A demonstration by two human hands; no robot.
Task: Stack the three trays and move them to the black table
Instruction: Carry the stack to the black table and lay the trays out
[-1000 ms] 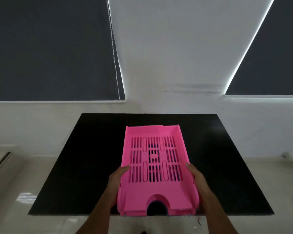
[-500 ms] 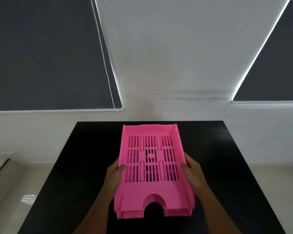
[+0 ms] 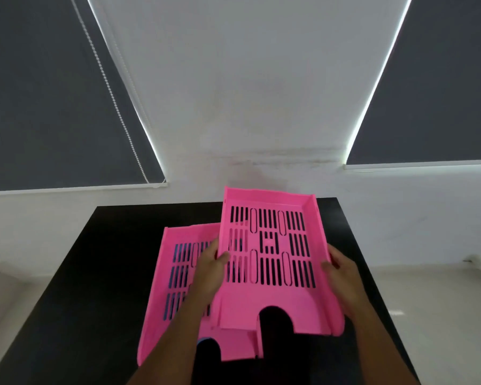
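On the black worktop (image 3: 117, 273), near its middle, a pink tray (image 3: 175, 276) lies flat with its notched front edge toward the person; a trace of blue shows at that notch, so something may sit beneath it, though I cannot tell what. A second pink tray (image 3: 272, 262) is held above and to the right of it, overlapping its right side and tilted a little, its back wall reaching past the far edge of the worktop toward the white wall (image 3: 233, 93). The third tray cannot be made out as a separate piece.

My judgement is that the held tray sits out of line with the one below. If it is set down like this, its left rim could catch on the lower tray's side wall and perch crooked instead of nesting, or push the lower tray across the smooth top. Because it hangs off to the right, a slip of either grip would let it tip that way.

The left hand (image 3: 210, 269) clasps the tray's left wall, thumb hooked over the rim onto the slotted floor, fingers hidden under it. The right hand (image 3: 342, 273) grips the right wall likewise, thumb on top and fingers curled below. Both are closed firmly on the held tray, and neither touches the lower one as far as can be seen.

Dark roller blinds (image 3: 39, 107) flank the wall on both sides.
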